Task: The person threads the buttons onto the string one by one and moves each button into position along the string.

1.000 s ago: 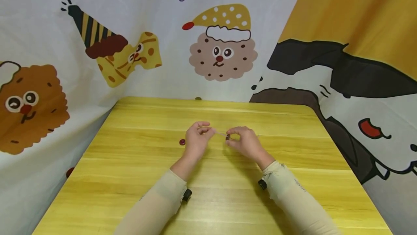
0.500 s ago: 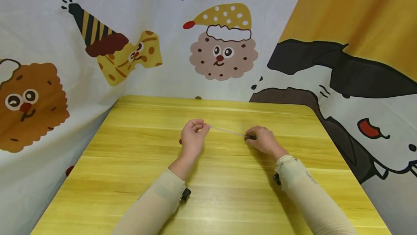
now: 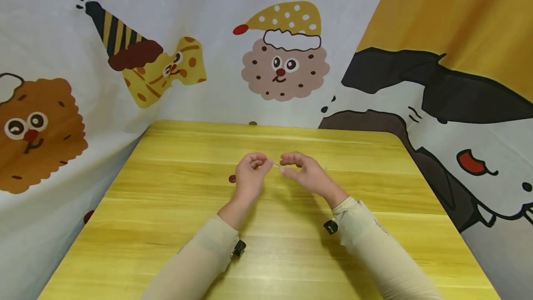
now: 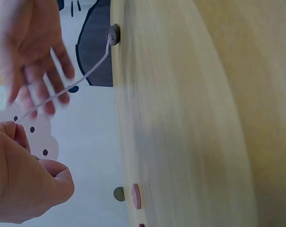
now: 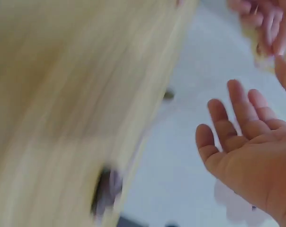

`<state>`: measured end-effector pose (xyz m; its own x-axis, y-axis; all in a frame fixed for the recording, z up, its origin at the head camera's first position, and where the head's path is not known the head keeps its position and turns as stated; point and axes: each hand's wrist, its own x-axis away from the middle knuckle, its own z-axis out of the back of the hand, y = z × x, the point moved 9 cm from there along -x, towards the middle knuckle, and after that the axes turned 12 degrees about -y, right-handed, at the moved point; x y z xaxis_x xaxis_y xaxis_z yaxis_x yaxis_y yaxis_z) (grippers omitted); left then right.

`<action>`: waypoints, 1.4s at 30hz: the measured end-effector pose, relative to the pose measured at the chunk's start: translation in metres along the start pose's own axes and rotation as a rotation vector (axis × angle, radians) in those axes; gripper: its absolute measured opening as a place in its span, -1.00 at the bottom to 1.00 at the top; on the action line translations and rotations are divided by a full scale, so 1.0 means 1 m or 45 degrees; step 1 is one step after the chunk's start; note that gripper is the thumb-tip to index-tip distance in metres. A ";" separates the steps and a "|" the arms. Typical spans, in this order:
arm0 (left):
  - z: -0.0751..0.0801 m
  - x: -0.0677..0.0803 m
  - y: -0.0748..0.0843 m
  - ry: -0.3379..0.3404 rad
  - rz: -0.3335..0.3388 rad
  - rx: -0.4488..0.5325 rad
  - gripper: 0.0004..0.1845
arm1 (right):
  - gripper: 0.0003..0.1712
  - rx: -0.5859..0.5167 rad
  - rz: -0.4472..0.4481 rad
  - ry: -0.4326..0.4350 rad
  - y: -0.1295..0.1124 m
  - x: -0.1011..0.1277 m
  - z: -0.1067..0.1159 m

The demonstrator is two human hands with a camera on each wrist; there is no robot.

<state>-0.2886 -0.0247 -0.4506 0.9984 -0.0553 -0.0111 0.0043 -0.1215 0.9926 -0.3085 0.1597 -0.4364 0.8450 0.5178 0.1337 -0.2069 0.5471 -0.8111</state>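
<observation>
Between thumb and forefinger my left hand pinches one end of a thin pale string. In the left wrist view the string slopes away to a dark brown button with small holes, low by the tabletop. That button shows blurred in the right wrist view; in the head view my right hand covers that side. My right hand is just right of the left one, its fingers spread and relaxed, holding nothing, close to the string. A dark red button lies on the table left of my left hand.
Both hands are over a yellow wood-grain table. Behind it hangs a white cloth printed with cartoon figures. A pinkish disc lies on the tabletop in the left wrist view.
My right hand first drew the dark button rightward along the string, then let go and came back left, empty, beside my left hand. My left hand keeps its pinch, shifting only slightly.
</observation>
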 end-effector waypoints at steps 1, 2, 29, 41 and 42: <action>-0.001 0.000 -0.001 -0.007 0.008 -0.001 -0.81 | -0.46 -0.046 0.013 -0.004 -0.004 -0.003 -0.006; -0.002 0.001 -0.002 -0.015 0.014 0.002 -0.81 | -0.48 -0.087 0.017 0.004 -0.007 -0.005 -0.010; 0.104 -0.032 -0.021 -0.433 0.275 -1.327 -0.49 | -0.75 -0.096 -0.041 0.125 0.004 -0.004 -0.012; 0.091 -0.034 -0.028 -0.507 0.282 -1.377 -0.73 | -0.71 -0.138 -0.050 0.074 0.011 -0.002 -0.015; 0.092 -0.034 -0.029 -0.503 0.290 -1.371 -0.73 | -0.74 -0.140 -0.050 0.071 0.011 -0.002 -0.015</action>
<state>-0.3277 -0.1101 -0.4906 0.8960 -0.2951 0.3319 0.0623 0.8235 0.5639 -0.3048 0.1550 -0.4547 0.8782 0.4582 0.1374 -0.1202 0.4894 -0.8637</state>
